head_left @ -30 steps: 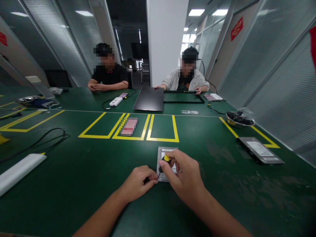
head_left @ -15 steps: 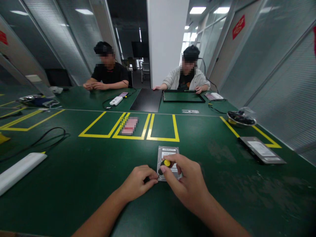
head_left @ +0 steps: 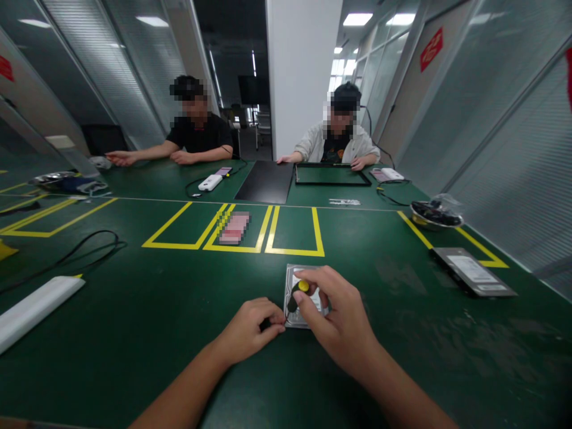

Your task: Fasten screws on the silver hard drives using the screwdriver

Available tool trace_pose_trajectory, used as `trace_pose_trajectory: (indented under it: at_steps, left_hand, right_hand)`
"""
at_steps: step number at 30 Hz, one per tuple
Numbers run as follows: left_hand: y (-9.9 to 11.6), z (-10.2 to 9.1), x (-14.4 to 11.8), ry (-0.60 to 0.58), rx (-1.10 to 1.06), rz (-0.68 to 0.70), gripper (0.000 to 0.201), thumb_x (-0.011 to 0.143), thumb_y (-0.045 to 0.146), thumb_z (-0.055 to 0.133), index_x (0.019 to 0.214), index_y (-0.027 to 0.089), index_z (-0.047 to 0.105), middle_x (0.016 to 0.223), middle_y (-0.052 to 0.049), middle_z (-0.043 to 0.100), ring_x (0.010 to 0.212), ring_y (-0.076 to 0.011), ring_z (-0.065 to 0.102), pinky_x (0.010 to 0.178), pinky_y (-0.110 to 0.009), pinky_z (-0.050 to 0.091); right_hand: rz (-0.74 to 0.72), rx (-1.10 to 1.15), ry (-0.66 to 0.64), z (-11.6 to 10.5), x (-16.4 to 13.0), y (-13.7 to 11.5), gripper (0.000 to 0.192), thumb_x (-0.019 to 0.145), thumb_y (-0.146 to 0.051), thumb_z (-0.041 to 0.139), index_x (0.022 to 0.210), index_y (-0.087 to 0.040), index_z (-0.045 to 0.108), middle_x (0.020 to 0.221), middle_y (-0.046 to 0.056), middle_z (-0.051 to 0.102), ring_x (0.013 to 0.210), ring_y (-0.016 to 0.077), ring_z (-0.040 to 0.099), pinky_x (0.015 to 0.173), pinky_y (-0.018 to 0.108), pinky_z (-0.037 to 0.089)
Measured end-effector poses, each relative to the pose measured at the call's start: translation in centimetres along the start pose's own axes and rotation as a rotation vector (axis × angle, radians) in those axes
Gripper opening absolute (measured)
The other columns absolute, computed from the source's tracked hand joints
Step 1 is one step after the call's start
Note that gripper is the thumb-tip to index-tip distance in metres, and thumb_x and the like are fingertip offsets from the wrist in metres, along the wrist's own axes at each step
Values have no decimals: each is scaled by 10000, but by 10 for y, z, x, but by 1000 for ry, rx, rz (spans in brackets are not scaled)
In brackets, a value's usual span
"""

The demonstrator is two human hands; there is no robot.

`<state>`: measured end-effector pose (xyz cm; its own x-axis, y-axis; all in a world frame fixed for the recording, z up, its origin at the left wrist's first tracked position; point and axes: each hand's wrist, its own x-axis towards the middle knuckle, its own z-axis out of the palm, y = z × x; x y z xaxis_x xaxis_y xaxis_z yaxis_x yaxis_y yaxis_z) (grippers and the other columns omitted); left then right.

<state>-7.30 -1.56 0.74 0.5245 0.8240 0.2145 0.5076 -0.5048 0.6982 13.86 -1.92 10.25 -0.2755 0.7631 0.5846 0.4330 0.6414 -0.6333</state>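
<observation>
A hard drive (head_left: 304, 292) lies flat on the green table (head_left: 134, 310), near the person and just this side of the yellow taped boxes (head_left: 232, 229). The right hand (head_left: 339, 322) rests over the drive's right half, its fingers (head_left: 313, 280) pinched around a small screwdriver (head_left: 295, 293) with a yellow cap and dark grip, held nearly upright with its tip down on the drive's near left part. The left hand (head_left: 250, 330) sits on the table just left of the drive, fingers curled tight, the fingertips touching the drive's near left corner; it seems to press on something small and dark there, but the view is too poor to tell what.

Far right lie a flat grey drive (head_left: 473, 271) and a metal bowl (head_left: 435, 215) of dark parts. To the near left lies a white bar (head_left: 36, 307), with a black cable (head_left: 84, 247) beyond it. Two people sit at the far side, one with hands on a black frame (head_left: 333, 174), beside a dark panel (head_left: 266, 182).
</observation>
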Motion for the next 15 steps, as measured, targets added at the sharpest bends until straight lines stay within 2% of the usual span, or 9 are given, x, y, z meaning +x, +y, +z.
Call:
trace_pose_trajectory:
  at_steps: [6, 11, 15]
  left_hand:
    - [1, 0, 2, 8, -1, 5, 58, 846, 155, 679, 837, 182, 629, 784, 18, 609, 764, -144, 552, 710, -247, 380]
    - [-1, 2, 1, 13, 2, 18, 58, 860, 171, 662, 841, 178, 608, 794, 12, 594, 761, -150, 533, 706, -252, 374]
    - [-2, 3, 1, 6, 13, 18, 48, 871, 184, 648, 852, 177, 604, 803, 6, 598, 767, -155, 540, 714, -258, 381]
  right_hand:
    - [-52, 36, -20, 0, -1, -3, 158, 851, -168, 609, 1004, -165, 649, 828, 18, 642, 702, 121, 556, 670, 254, 461]
    - [-70, 79, -65, 1, -2, -3, 222, 850, -144, 602, 1065, -177, 646, 964, 40, 693, 868, 150, 627, 803, 292, 490]
    - [-77, 126, -92, 2, -1, -2, 246, 852, -129, 597, 1084, -190, 649, 1024, 49, 680, 961, 163, 625, 871, 320, 489]
